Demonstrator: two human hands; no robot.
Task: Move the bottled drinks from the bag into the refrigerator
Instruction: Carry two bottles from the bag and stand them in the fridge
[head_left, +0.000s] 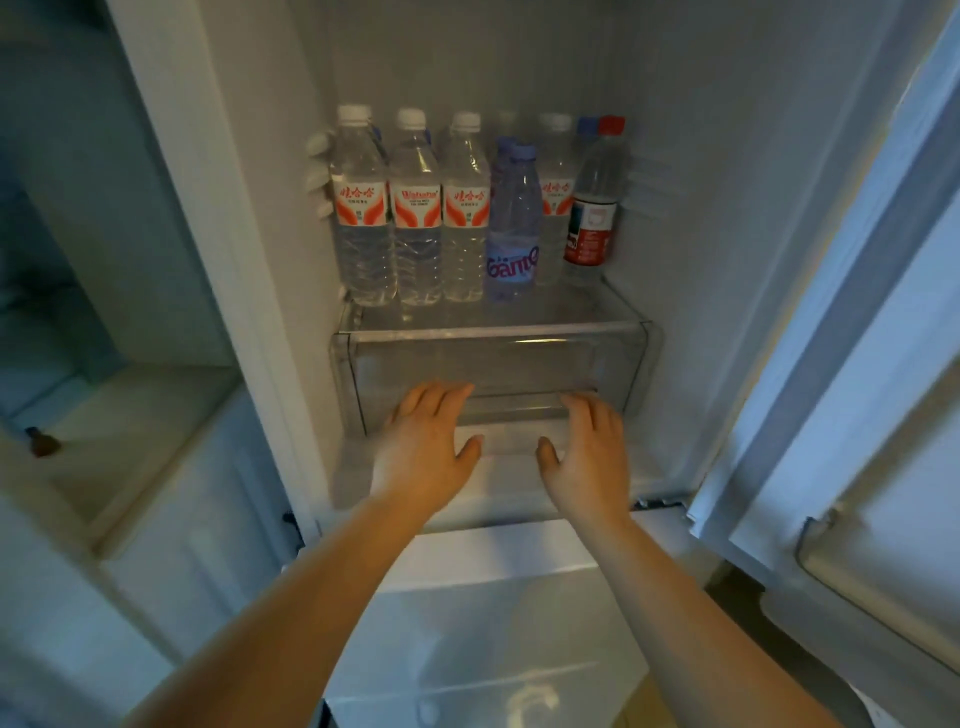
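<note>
We see the bottles (467, 208) standing in rows on the shelf directly above the drawer (493, 358) inside the refrigerator (727, 208). Before the drawer, our left hand (423, 447) sits left of our right hand (589, 452). The open door (857, 364) stands right of the drawer.

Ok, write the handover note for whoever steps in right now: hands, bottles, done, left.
Left hand: open, holds nothing, fingers at the front of the clear drawer.
Right hand: open, holds nothing, also at the drawer front.
Bottles: a row stands upright on the shelf above the drawer: three white-capped water bottles, a purple bottle, a red-capped bottle, more behind.
Done: these bottles are in the refrigerator.
Left: the bag is out of view; check it for remaining bottles. The door is open.
</note>
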